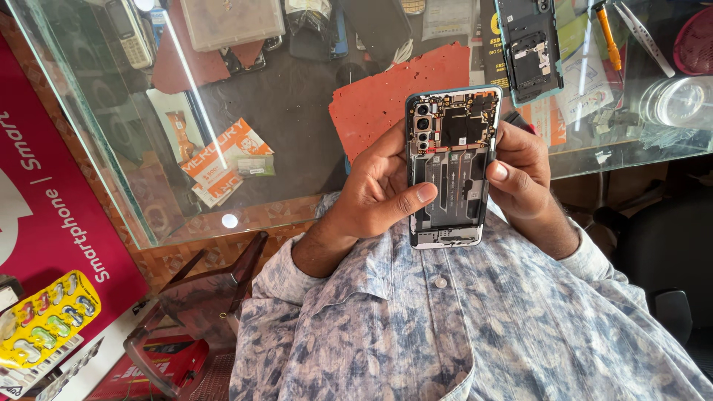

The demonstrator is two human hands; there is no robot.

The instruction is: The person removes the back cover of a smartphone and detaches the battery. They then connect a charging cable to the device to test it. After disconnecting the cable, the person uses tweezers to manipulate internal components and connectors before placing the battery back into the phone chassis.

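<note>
Close to the chest, the left hand (375, 193) cradles an opened phone (449, 167), thumb across its bare back, while the right hand (523, 178) pinches the other edge; both grips close on it, steadying its exposed boards face-up. Beyond, a second opened phone (529, 48) lies on the glass table (297, 111).

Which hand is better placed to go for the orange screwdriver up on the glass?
Right hand, probably: it sits nearer the orange screwdriver, gripping only the opened phone's edge, while the left hand cradles it.

Opened phone (450, 167) between both hands, over glass counter (297, 111)
</note>
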